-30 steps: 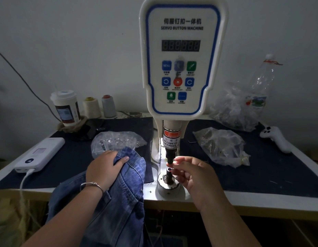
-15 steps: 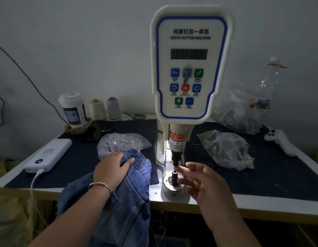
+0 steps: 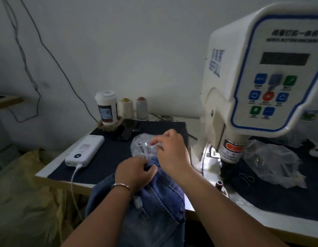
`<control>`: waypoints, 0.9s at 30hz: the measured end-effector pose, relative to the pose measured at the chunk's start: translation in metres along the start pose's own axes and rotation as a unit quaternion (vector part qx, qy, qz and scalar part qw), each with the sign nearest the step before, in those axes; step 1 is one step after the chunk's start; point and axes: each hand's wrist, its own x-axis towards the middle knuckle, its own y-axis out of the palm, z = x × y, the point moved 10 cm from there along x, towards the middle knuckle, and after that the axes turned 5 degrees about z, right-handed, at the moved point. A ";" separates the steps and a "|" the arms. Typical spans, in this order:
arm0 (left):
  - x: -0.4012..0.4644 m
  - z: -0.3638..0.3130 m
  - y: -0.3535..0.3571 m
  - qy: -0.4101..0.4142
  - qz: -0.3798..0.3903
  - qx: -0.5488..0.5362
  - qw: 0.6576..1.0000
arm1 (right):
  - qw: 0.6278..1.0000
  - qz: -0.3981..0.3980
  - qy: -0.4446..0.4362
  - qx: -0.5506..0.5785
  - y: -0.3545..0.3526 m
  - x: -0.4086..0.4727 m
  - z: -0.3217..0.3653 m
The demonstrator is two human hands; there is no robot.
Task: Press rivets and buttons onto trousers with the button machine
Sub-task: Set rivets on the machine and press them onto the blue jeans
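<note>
We work at a white-edged table point(image 3: 48, 177) covered with dark blue cloth, pushed against a plain grey wall point(image 3: 137, 50) down which thin cables point(image 3: 37, 97) hang at about ten o'clock. At the back edge, near twelve o'clock from our hands, stand a lidded paper cup point(image 3: 106, 107) and two thread cones point(image 3: 126, 108), one cream and one grey. A white power bank point(image 3: 85, 150) with a cable plugged in lies at nine o'clock. The button machine point(image 3: 261, 82) rises at two o'clock, its control panel facing us and its press head pointing straight down over a lit base. A crumpled clear bag point(image 3: 272, 163) lies at three o'clock beyond it.

The trousers point(image 3: 151, 207) are denim, draped over the near table edge at six o'clock; their long axis runs from the floor side up toward twelve o'clock, with the top end on the table between our hands. Our left hand point(image 3: 135, 172), a bangle at its wrist, grips the denim with curled fingers. Our right hand point(image 3: 169, 148) reaches across to a clear plastic bag of small parts point(image 3: 142, 145) just beyond the trousers, fingertips pinching at the plastic. The two hands sit close together, not touching.
</note>
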 end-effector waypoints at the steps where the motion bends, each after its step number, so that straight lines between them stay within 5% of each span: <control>1: -0.001 -0.001 -0.001 0.006 -0.006 0.002 1.000 | 0.998 0.041 0.003 -0.045 0.017 0.017 0.000; 9: -0.002 -0.003 -0.005 0.028 -0.031 -0.019 0.999 | 0.917 0.240 0.050 -0.315 0.118 0.082 -0.027; 15: -0.001 -0.002 -0.003 0.024 -0.025 -0.018 0.999 | 0.910 0.166 0.076 -0.371 0.109 0.104 -0.040; 27: 0.000 0.001 0.001 0.014 -0.011 -0.022 1.000 | 0.913 0.176 0.073 -0.360 0.122 0.110 -0.047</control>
